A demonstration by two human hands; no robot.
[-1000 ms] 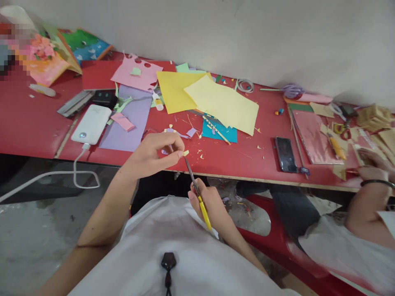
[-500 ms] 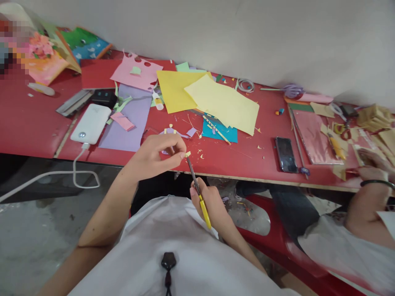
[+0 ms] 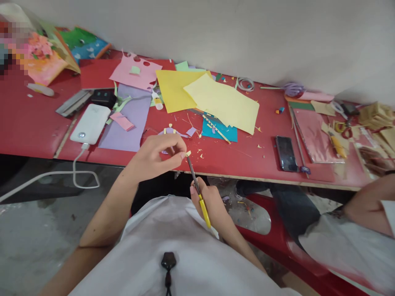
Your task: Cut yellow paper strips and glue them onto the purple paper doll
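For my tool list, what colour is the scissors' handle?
The handle is yellow, clearest in the head view.

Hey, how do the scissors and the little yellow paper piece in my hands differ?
Size: the scissors are far longer; the paper piece is tiny.
Colour: the scissors are dark toward the tip and bright yellow at the other end; the paper piece is pale yellow.
Hold: your right hand grips the scissors, while your left hand pinches the paper piece.
Both show some yellow.

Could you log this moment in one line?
left hand: pinching small pale-yellow paper piece | right hand: holding yellow-handled scissors | blades: tips at paper piece
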